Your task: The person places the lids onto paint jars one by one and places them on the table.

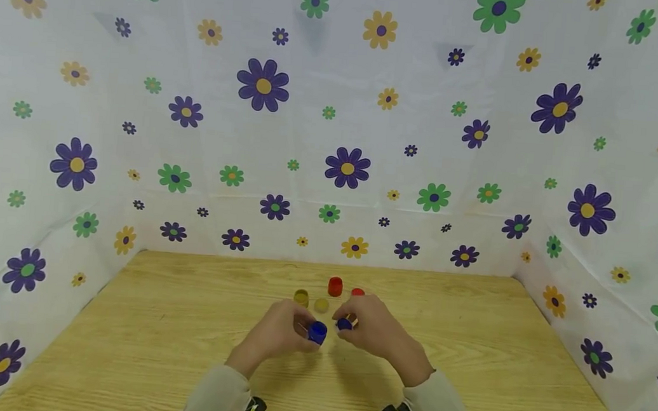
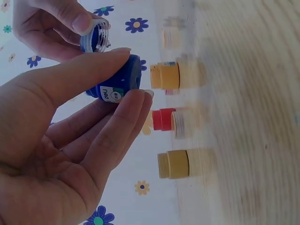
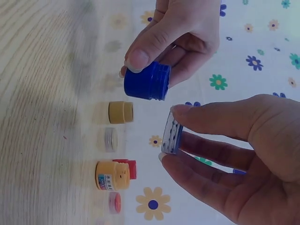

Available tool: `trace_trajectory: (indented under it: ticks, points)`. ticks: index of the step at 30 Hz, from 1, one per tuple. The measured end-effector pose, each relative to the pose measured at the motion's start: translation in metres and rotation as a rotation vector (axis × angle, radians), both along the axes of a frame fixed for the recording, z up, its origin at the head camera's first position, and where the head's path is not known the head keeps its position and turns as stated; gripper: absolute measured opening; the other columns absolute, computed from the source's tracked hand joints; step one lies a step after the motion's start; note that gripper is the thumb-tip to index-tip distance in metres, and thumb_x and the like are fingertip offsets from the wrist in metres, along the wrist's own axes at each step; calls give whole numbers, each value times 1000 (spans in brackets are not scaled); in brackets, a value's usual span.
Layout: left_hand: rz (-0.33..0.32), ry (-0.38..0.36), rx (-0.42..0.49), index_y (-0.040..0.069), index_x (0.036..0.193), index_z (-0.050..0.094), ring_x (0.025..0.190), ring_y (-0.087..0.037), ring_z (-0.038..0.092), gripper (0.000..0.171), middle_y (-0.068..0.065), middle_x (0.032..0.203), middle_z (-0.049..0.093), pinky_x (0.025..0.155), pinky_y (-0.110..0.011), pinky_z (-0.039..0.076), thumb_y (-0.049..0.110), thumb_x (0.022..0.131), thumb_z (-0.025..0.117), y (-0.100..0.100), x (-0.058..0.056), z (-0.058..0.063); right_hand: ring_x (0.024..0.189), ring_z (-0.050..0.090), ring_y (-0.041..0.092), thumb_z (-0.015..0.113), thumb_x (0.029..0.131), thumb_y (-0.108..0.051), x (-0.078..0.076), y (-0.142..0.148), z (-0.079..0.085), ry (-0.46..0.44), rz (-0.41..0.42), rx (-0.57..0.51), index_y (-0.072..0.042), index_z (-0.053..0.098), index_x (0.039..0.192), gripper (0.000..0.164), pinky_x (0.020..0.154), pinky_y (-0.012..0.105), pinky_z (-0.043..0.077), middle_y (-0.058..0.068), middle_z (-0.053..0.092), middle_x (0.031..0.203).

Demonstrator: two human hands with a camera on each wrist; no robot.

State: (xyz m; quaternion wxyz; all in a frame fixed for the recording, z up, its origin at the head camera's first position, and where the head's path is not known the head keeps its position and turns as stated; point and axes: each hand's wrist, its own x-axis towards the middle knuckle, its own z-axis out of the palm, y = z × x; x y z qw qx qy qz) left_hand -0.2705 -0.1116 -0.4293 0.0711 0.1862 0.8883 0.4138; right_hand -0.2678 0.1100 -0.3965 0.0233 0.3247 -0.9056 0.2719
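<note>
In my left hand point(image 1: 280, 331) is a small blue paint jar point(image 1: 317, 333), pinched between thumb and fingers above the table. Its mouth is uncovered, and part of its label point(image 2: 112, 94) shows in the left wrist view. My right hand point(image 1: 376, 326) pinches a clear screw lid point(image 3: 172, 132) by its rim, with blue paint on its inner face. Lid and jar are close but apart. Just beyond the hands stand an ochre jar point(image 1: 301, 298), a red jar point(image 1: 335, 287) and an orange jar point(image 3: 112, 176), the last mostly hidden by my right hand in the head view.
A pale lid point(image 1: 321, 305) lies beside the ochre jar, and a red lid point(image 1: 358, 292) lies right of the red jar. The wooden table point(image 1: 183, 323) reaches back to a white flower-print cloth point(image 1: 311, 128), which also hangs along both sides.
</note>
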Motion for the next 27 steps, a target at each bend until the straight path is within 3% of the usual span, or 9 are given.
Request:
trace_trajectory:
  ticks: [13, 20, 27]
  points:
    - [-44, 3, -16, 6, 102, 76, 83, -15, 70, 28, -4, 94, 77, 76, -35, 60, 12, 78, 89, 9, 13, 1, 84, 69, 18, 81, 88, -9, 13, 10, -8, -8, 8, -5, -3, 79, 101, 15, 73, 23, 55, 6, 75, 94]
    - [-64, 38, -19, 4, 105, 75, 82, -13, 68, 29, -4, 95, 76, 75, -34, 59, 13, 80, 88, 9, 16, 2, 84, 72, 18, 82, 86, -8, 19, 14, -7, 44, 8, -18, -3, 79, 100, 15, 73, 24, 58, 7, 75, 94]
    - [-65, 33, -17, 5, 104, 75, 83, -13, 69, 28, -5, 97, 76, 77, -36, 60, 13, 81, 87, 10, 16, 3, 90, 72, 21, 80, 88, -8, 21, 15, -2, -35, -34, -36, -1, 77, 108, 22, 77, 34, 62, 9, 75, 100]
